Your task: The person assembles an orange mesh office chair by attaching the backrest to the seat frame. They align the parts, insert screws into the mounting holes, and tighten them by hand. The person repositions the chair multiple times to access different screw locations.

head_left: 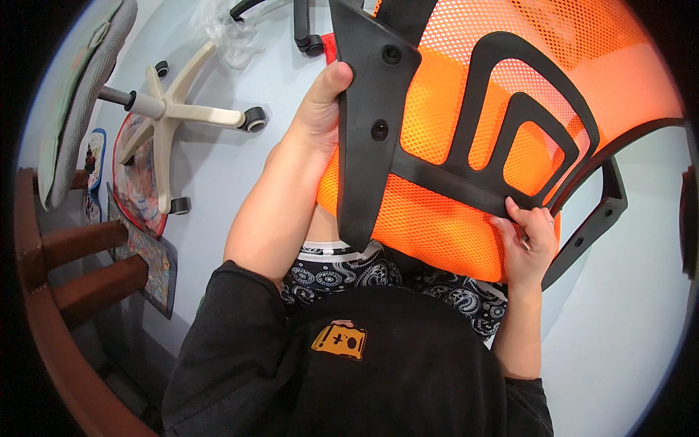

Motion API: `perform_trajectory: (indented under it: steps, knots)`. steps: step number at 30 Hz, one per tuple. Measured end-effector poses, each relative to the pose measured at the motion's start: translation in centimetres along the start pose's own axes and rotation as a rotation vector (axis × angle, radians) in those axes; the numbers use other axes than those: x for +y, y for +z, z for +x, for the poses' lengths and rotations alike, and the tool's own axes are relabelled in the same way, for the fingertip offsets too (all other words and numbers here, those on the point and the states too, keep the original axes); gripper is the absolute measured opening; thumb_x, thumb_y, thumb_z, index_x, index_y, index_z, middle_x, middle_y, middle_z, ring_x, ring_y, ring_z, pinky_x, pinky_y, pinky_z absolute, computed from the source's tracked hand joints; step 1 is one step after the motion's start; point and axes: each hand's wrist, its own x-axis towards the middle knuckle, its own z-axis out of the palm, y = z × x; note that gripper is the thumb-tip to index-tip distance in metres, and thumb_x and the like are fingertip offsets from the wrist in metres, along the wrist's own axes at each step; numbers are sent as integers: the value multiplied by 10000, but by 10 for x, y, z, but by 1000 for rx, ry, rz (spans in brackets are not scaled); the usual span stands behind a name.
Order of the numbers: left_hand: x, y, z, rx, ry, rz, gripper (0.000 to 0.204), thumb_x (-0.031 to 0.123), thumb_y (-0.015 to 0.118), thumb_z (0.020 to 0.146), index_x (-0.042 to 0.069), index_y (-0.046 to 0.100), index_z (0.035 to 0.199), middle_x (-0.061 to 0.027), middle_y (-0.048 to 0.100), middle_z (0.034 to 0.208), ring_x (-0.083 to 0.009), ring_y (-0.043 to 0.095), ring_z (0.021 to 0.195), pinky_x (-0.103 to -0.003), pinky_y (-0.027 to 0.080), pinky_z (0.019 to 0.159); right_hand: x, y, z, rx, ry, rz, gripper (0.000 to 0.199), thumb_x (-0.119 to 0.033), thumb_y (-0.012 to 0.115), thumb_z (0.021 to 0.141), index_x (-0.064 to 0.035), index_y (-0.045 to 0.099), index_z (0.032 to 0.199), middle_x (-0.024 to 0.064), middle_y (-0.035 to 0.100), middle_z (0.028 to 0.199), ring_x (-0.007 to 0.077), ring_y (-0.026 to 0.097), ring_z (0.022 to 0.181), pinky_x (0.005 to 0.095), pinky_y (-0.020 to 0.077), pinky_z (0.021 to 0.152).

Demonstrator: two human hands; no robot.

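Holding an orange mesh chair back (466,131) over the lap, the person grips its black bracket (368,124) with the left hand (320,109); the right hand (530,244) pinches the lower frame. Judging by this, positioning is underway; next likely calls for aligning the bracket's holes.

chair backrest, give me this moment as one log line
left hand: grips black bracket | right hand: pinches lower frame edge | orange mesh backrest: held over lap | beige wheeled base: on floor
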Motion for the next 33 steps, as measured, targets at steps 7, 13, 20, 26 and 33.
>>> perform_trajectory:
  steps: [7,13,20,26,33]
  knots:
    - [2,-3,-2,1,-9,24,801,491,839,608,30,571,1207,-131,643,1128,-254,638,1026,-376,537,900,-3,3,1,13,-16,-16,292,-134,847,579,-87,707,830,22,417,558,187,410,573,307,332,638]
    - [-1,4,0,2,60,38,733,477,828,632,17,601,1155,-125,677,1029,-209,686,915,-310,589,770,-2,1,-1,9,-17,-25,296,-131,849,578,-83,705,832,28,435,575,195,422,579,314,332,631]
    - [0,-2,2,-16,64,80,727,476,827,637,15,602,1153,-129,678,1026,-203,689,907,-301,589,757,2,2,-4,12,-7,-14,302,-124,850,578,-86,702,838,35,453,585,204,430,586,319,337,626]
    - [0,5,0,13,49,53,762,493,838,612,22,598,1161,-118,675,1045,-204,683,928,-318,584,789,1,1,-2,16,14,6,301,-117,853,573,-77,696,828,30,471,590,205,428,591,321,345,614]
    - [0,0,0,7,47,93,757,492,829,627,9,592,1160,-103,676,1031,-204,685,914,-314,589,774,0,0,-3,14,42,15,298,-121,852,576,-78,690,823,28,469,577,203,434,591,318,349,620]
